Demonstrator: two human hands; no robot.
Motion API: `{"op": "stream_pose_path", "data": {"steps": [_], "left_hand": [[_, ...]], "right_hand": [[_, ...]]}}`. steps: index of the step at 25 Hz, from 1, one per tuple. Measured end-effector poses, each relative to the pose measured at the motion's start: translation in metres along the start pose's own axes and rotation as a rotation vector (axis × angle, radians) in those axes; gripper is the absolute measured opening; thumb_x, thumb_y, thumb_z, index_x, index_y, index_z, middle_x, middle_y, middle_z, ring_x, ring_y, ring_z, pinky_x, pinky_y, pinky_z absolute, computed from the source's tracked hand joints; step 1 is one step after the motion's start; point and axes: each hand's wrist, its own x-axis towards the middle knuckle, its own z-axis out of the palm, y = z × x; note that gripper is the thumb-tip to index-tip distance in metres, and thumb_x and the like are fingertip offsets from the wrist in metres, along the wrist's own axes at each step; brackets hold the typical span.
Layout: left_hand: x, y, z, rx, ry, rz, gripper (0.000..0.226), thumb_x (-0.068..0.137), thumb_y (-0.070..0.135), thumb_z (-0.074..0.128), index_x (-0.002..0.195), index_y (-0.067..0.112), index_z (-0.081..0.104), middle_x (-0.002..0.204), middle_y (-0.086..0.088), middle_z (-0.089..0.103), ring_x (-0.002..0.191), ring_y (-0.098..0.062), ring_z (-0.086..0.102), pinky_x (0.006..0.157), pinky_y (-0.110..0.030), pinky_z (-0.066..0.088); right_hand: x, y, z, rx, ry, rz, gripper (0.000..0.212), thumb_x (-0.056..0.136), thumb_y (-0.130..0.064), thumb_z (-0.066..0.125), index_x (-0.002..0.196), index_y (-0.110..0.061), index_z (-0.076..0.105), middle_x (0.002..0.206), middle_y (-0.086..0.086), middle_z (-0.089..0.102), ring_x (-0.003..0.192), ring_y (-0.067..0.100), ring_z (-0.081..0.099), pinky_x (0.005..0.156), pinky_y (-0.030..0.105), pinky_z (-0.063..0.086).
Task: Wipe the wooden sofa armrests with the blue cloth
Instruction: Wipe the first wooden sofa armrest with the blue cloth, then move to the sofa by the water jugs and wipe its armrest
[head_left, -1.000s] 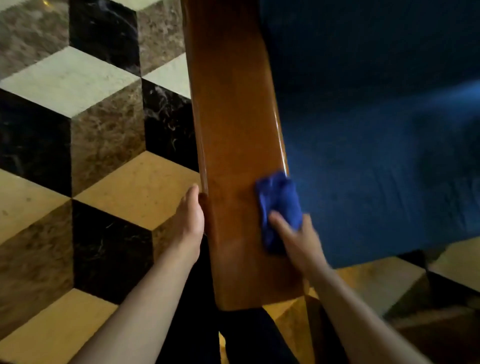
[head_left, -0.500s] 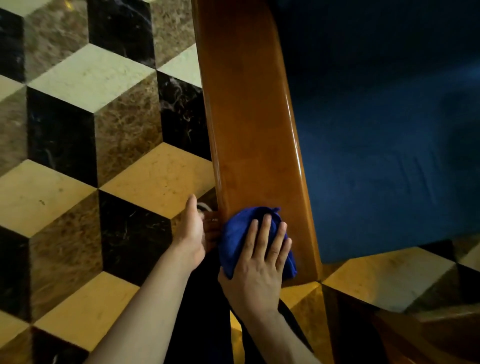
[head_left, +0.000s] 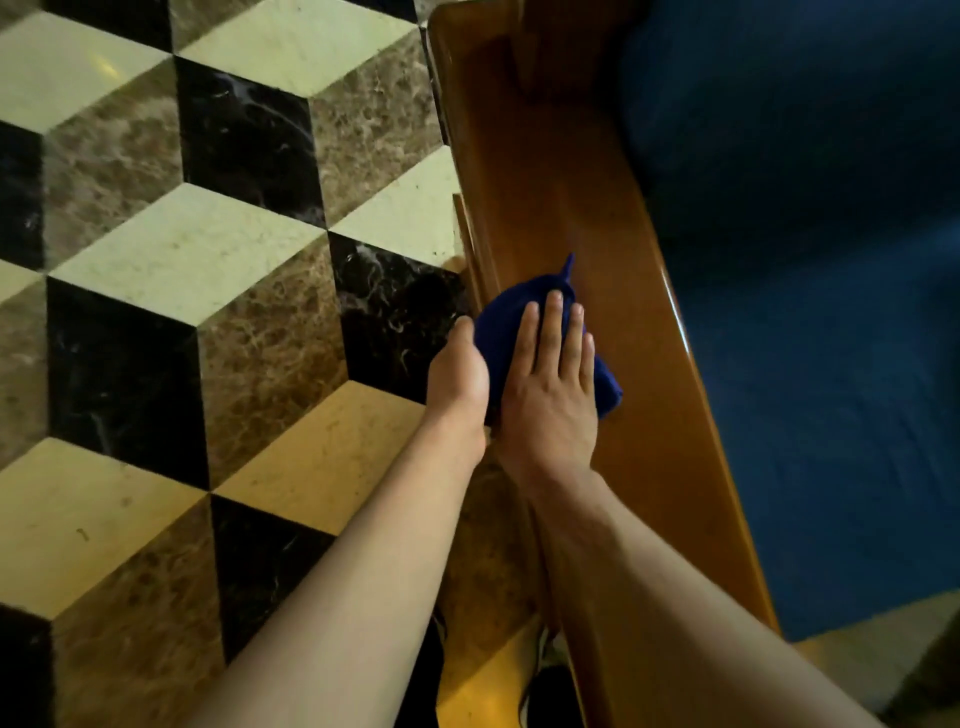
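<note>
Pressing blue cloth (head_left: 506, 332) flat on wooden armrest (head_left: 639, 364): right hand (head_left: 550, 395) spread; left hand (head_left: 460, 376) beside, fingers hidden.

Cloth (head_left: 506, 322) on armrest (head_left: 634, 332) under right hand (head_left: 550, 395), left hand (head_left: 457, 379) beside, cushion (head_left: 831, 338) rightward, floor (head_left: 182, 260) leftward.

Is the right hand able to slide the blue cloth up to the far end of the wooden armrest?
Probably yes: the armrest ahead of the right hand and blue cloth is bare.
</note>
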Motion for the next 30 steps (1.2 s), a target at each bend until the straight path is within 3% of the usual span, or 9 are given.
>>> {"op": "stream_pose_path", "data": {"steps": [4,6,11,17,20,23,24,27,30], "left_hand": [[0.037,0.068,0.019,0.033,-0.161,-0.005,0.043,0.102,0.042,0.042,0.125,0.015,0.066,0.116,-0.007,0.072,0.106,-0.026,0.067,0.099,-0.044,0.052],[0.061,0.099,0.027,0.029,-0.196,-0.035,0.047,0.102,0.044,0.041,0.131,0.015,0.064,0.124,-0.009,0.071,0.112,-0.029,0.066,0.105,-0.047,0.048],[0.114,0.166,0.043,-0.022,-0.236,-0.047,0.048,0.101,0.045,0.044,0.137,0.018,0.061,0.128,-0.005,0.068,0.110,-0.023,0.065,0.094,-0.040,0.052],[0.195,0.289,0.066,-0.042,-0.190,0.007,0.042,0.100,0.044,0.045,0.118,0.014,0.070,0.122,-0.011,0.072,0.096,-0.019,0.071,0.086,-0.034,0.054],[0.217,0.387,0.043,0.002,-0.068,0.021,0.057,0.100,0.056,0.035,0.137,0.017,0.053,0.129,-0.014,0.064,0.109,-0.027,0.063,0.093,-0.043,0.047],[0.209,0.502,0.009,0.101,-0.014,0.031,0.065,0.102,0.056,0.029,0.148,0.012,0.040,0.131,-0.018,0.062,0.116,-0.035,0.062,0.097,-0.047,0.046],[0.205,0.533,0.007,0.147,-0.032,0.042,0.065,0.102,0.056,0.029,0.147,0.011,0.041,0.126,-0.019,0.065,0.112,-0.037,0.063,0.098,-0.049,0.047],[0.202,0.617,0.033,0.214,-0.124,0.110,0.062,0.103,0.055,0.029,0.140,0.008,0.046,0.112,-0.017,0.069,0.098,-0.034,0.068,0.091,-0.050,0.052],[0.228,0.691,0.081,0.300,-0.215,0.160,0.061,0.101,0.056,0.031,0.132,0.009,0.054,0.111,-0.017,0.071,0.098,-0.035,0.070,0.088,-0.050,0.053]], "right_hand": [[0.069,-0.015,-0.008,-0.071,0.035,-0.030,0.093,0.099,-0.033,0.057,0.161,-0.008,-0.008,0.170,0.018,-0.011,0.156,0.037,-0.012,0.128,0.049,0.002],[0.096,-0.022,-0.009,-0.103,0.044,-0.043,0.093,0.097,-0.036,0.058,0.162,-0.009,-0.004,0.170,0.017,-0.007,0.157,0.036,-0.010,0.126,0.048,-0.002],[0.191,-0.045,-0.020,-0.069,0.043,-0.074,0.088,0.099,-0.039,0.050,0.161,-0.006,-0.003,0.170,0.019,-0.003,0.157,0.037,-0.007,0.128,0.049,0.001],[0.335,-0.092,-0.026,-0.123,0.164,-0.090,0.063,0.097,-0.020,0.051,0.155,-0.002,0.036,0.162,0.022,0.034,0.152,0.041,0.027,0.125,0.052,0.024],[0.437,-0.139,-0.058,0.505,0.072,0.399,0.033,0.088,-0.011,0.057,0.120,-0.012,0.065,0.119,0.014,0.071,0.117,0.036,0.065,0.101,0.045,0.050],[0.528,-0.194,-0.137,1.403,0.036,0.964,0.007,0.094,-0.019,0.063,0.101,-0.019,0.062,0.090,0.010,0.071,0.069,0.027,0.073,0.056,0.035,0.056],[0.548,-0.203,-0.156,1.524,0.035,1.003,0.006,0.094,-0.020,0.064,0.098,-0.021,0.061,0.089,0.010,0.070,0.065,0.029,0.071,0.053,0.036,0.054],[0.600,-0.211,-0.209,1.582,0.025,0.956,0.007,0.090,-0.015,0.066,0.091,-0.021,0.062,0.101,0.019,0.072,0.086,0.037,0.068,0.073,0.054,0.055],[0.653,-0.190,-0.239,1.549,0.053,0.938,0.012,0.086,-0.010,0.064,0.096,-0.017,0.067,0.098,0.013,0.076,0.082,0.029,0.067,0.068,0.043,0.053]]}}
